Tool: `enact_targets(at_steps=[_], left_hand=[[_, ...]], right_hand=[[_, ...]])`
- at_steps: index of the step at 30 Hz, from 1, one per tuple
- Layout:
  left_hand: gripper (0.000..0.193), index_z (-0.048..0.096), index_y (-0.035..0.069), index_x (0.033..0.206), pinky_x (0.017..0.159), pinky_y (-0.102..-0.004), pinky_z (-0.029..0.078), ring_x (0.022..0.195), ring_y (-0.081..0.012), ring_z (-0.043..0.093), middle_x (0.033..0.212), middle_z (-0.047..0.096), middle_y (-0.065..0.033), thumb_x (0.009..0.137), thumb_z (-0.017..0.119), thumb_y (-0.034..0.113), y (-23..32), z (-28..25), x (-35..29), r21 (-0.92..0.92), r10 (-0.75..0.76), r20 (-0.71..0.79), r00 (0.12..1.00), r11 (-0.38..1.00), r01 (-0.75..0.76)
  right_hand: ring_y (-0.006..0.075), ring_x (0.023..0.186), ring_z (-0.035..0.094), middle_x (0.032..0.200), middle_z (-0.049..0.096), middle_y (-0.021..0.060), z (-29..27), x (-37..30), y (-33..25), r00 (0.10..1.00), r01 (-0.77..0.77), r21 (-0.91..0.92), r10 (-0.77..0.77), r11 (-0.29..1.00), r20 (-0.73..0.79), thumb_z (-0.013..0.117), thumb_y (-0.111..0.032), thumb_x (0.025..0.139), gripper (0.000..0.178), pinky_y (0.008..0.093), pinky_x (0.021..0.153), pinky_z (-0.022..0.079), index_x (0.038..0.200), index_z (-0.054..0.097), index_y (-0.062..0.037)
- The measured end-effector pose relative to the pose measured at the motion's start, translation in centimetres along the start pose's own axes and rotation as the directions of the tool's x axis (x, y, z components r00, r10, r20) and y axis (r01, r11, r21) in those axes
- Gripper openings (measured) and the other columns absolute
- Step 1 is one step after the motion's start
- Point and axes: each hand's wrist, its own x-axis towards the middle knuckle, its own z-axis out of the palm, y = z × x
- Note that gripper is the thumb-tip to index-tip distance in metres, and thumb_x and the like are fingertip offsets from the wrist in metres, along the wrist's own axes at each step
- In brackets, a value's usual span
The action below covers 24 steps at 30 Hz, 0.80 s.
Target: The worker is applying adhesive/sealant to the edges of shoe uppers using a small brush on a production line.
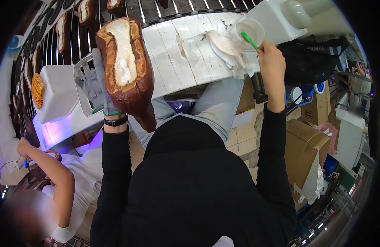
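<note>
My left hand, in a grey glove, grips a brown shoe upper from its left side. The upper's underside faces up, with a white strip down the middle and a lighter tan border around it. Most of my left fingers are hidden behind it. On the right, my bare right hand pinches a small green-handled brush. The brush's tip reaches into a translucent plastic cup on the white bench. Crumpled, stained white paper lies left of the cup.
A rack of metal bars crosses the far side, carrying several similar uppers. A grey glove sits in a white holder at left. A co-worker's arm is at lower left. Right are a black bag and cardboard boxes.
</note>
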Motion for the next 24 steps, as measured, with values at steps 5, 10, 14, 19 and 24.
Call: enact_targets(at_steps=[5,10,14,19,24], left_hand=[[0.066,0.031,0.002,0.143,0.098,-0.0444,0.045,0.118,-0.0316,0.052,0.135,0.048,-0.0195,0.100,0.031,0.053,0.0,-4.6,-0.8,0.054,0.068,0.309,0.949,0.995,-0.089],[0.072,0.038,0.009,0.142,0.111,-0.0388,0.031,0.129,-0.0239,0.043,0.141,0.044,-0.0079,0.097,0.029,0.064,-3.1,6.2,0.1,0.238,0.270,-0.308,0.912,0.950,-0.201],[0.069,0.038,0.002,0.141,0.107,-0.0379,0.033,0.122,-0.0213,0.047,0.131,0.051,-0.0082,0.101,0.025,0.056,-6.0,5.9,0.3,0.383,0.239,-0.101,0.966,0.905,-0.184],[0.047,0.051,-0.005,0.130,0.099,-0.0320,0.039,0.112,-0.0195,0.055,0.116,0.062,-0.0130,0.098,0.049,0.031,-3.4,7.1,-0.6,0.782,0.026,0.155,0.988,0.608,-0.139],[0.041,0.053,-0.006,0.127,0.090,-0.0287,0.048,0.096,-0.0178,0.064,0.103,0.069,-0.0156,0.099,0.049,0.024,0.2,3.8,-1.5,0.828,0.178,0.180,0.967,0.503,-0.247]], right_hand=[[0.0335,0.100,0.060,0.101,0.065,0.0148,-2.1,-2.2,-3.1,0.982,0.179,0.265,-0.190,0.947,0.015,0.072,-0.016,0.079,0.030,0.0400,0.085,0.048,0.105,0.065,-0.0024],[0.0277,0.123,0.052,0.132,0.056,0.0136,-0.9,-5.6,-9.3,0.817,0.082,0.953,-0.567,0.290,0.103,0.086,-0.023,0.064,0.079,0.0367,0.103,0.040,0.132,0.052,-0.0029],[0.0183,0.113,0.055,0.125,0.058,0.0108,0.6,-8.3,-12.5,0.858,-0.456,0.889,-0.290,-0.049,0.424,0.088,-0.015,0.068,0.078,0.0345,0.099,0.044,0.132,0.047,0.0011],[0.0207,0.107,0.059,0.119,0.059,0.0119,0.9,-9.6,-10.6,0.911,-0.400,0.885,-0.002,-0.238,0.412,0.078,-0.001,0.071,0.064,0.0339,0.095,0.048,0.129,0.049,0.0025],[0.0259,0.117,0.053,0.130,0.052,0.0135,0.8,-12.1,-8.8,0.902,-0.368,0.912,0.171,-0.181,0.397,0.070,-0.003,0.077,0.068,0.0399,0.100,0.046,0.138,0.039,0.0005]])
